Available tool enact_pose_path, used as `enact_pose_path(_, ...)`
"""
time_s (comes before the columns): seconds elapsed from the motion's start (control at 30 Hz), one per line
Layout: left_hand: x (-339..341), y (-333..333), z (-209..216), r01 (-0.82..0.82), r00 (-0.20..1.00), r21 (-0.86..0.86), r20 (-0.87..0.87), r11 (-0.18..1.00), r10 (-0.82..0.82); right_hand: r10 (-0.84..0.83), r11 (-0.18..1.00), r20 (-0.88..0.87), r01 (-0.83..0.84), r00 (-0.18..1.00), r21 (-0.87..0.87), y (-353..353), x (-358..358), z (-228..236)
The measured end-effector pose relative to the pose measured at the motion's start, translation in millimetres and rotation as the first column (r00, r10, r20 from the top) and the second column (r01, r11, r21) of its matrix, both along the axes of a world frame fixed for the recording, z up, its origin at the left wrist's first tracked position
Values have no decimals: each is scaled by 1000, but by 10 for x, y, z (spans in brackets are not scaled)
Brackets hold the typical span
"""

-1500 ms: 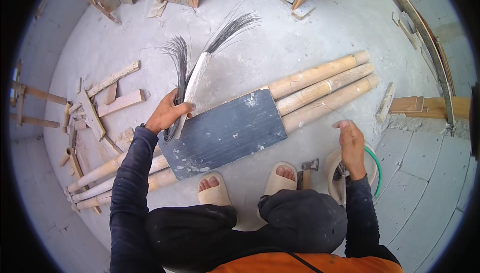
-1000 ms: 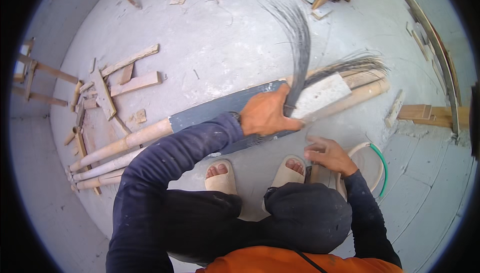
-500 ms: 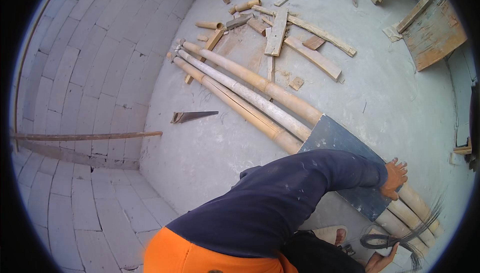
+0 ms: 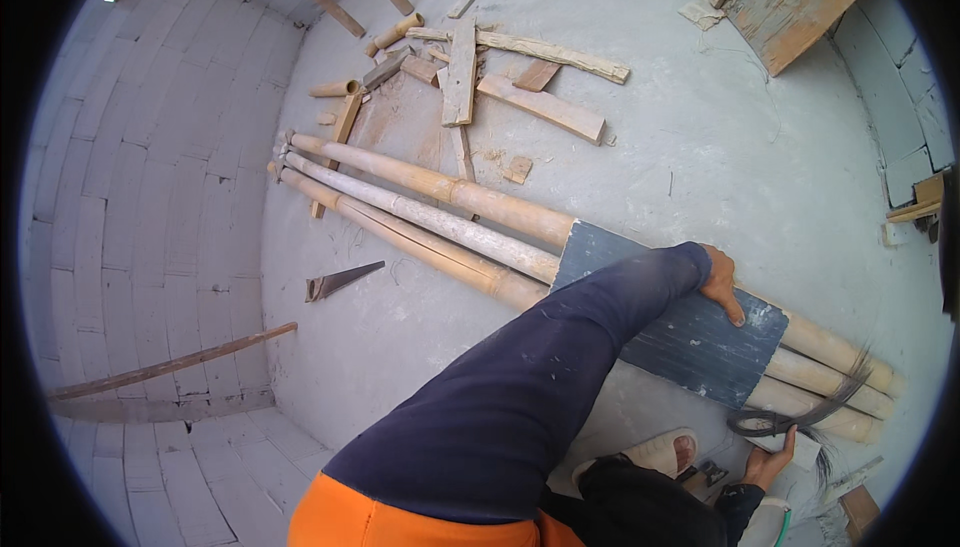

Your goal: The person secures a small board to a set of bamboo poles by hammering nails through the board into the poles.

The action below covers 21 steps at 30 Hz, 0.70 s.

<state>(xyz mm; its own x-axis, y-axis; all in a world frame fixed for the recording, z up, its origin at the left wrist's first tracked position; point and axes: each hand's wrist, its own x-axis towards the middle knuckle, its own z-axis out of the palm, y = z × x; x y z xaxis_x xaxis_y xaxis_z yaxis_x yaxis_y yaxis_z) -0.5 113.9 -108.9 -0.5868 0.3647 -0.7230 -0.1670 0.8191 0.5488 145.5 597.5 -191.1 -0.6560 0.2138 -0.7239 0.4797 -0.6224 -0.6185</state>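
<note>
A dark blue-grey board (image 4: pixel 690 347) lies across three bamboo poles (image 4: pixel 500 209) set side by side on the floor. My left hand (image 4: pixel 719 285) grips the board's far edge, its thumb on the top face and its fingers partly hidden beyond the edge. At the lower right my right hand (image 4: pixel 768 462) is closed around a looped bundle of thin dark wire (image 4: pixel 765 424). Loose wire ends fan out over the near ends of the poles. A pale flat piece shows just under the bundle; I cannot tell what it is.
A handsaw (image 4: pixel 345 281) lies on the floor left of the poles. Wood offcuts (image 4: pixel 540 107) and short bamboo pieces (image 4: pixel 335 89) are scattered beyond. A grey block wall (image 4: pixel 150 197) rises at the left, and a wooden panel (image 4: pixel 795 7) leans at the far right. My sandalled foot (image 4: pixel 655 452) is beside the poles.
My left hand has moved from the board's right end leftward along its far edge, its spread fingers now closing over it. My right hand keeps the wire. The whole view has shifted and turned.
</note>
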Motion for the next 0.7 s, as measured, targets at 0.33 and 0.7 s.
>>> enact_pose_path(0.33, -2, -755, 737, 84, 996, -106, 4, 991, -84, 126, 981, -72, -135, 989, -137, -532, 264, 854)
enact_pose_path(0.7, 708, -2275, 143, -280, 958, -94, -89, 955, 272, 304, 944, -87, -312, 949, -111, -985, 68, 1051)
